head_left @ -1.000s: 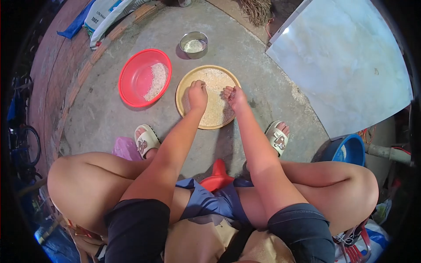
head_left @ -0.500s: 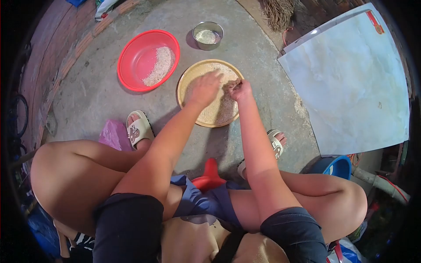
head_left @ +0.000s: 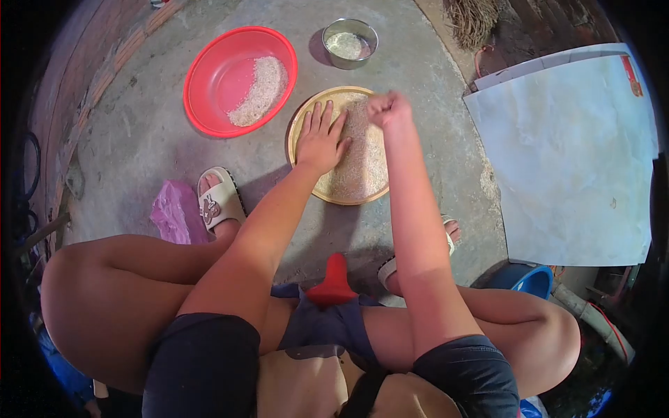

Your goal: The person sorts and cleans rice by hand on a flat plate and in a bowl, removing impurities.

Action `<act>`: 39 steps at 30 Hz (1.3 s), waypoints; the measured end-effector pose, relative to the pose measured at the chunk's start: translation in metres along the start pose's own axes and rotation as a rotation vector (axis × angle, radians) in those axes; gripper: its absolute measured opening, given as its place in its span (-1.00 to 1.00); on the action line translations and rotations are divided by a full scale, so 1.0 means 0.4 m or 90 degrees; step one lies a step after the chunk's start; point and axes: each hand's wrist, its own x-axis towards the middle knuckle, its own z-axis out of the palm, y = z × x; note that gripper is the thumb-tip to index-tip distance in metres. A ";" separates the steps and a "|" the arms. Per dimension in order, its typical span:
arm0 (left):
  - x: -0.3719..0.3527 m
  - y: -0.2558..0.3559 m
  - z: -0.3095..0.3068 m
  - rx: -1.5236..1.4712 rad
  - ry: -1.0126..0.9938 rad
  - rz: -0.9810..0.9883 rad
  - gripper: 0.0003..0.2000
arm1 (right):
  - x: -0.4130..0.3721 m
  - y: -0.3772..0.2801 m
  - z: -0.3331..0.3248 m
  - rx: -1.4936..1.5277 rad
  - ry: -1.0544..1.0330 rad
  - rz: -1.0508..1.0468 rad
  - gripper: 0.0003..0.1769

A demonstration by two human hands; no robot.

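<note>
A round yellow tray (head_left: 339, 198) lies on the floor in front of me, with pale rice-like grains (head_left: 359, 157) spread across it. My left hand (head_left: 320, 141) is open, palm down, fingers spread over the left part of the tray. Over the tray's upper right edge, my right hand (head_left: 389, 109) is closed with its fingers curled in. Whatever may be inside that hand is hidden. Beyond the tray at the left, a red basin (head_left: 216, 76) has more pale grains heaped along its right side. A metal bowl (head_left: 350, 64) behind the tray holds some whitish grains too.
A pink plastic bag (head_left: 175, 212) rests by my left sandal (head_left: 224, 198). To the right stands a large pale sheet (head_left: 564, 153), with a blue tub (head_left: 527, 279) below it. A red plastic piece (head_left: 334, 279) shows between my legs. A straw broom (head_left: 472, 26) is at the back.
My right hand has moved from over the grains to the tray's upper right edge, still closed. My left hand has shifted slightly left and its fingers are spread wider. The camera view has shifted.
</note>
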 end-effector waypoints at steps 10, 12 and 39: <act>0.003 0.002 0.005 0.031 -0.009 0.005 -0.41 | -0.169 0.004 0.217 -0.125 -0.250 -0.095 -0.18; 0.002 -0.003 0.007 0.016 -0.008 0.016 -0.41 | -0.122 0.021 0.122 -0.089 -0.266 -0.058 -0.06; 0.110 -0.006 -0.025 -0.750 -0.080 -0.412 -0.52 | -0.102 0.219 -0.308 -0.914 0.010 -0.869 -0.88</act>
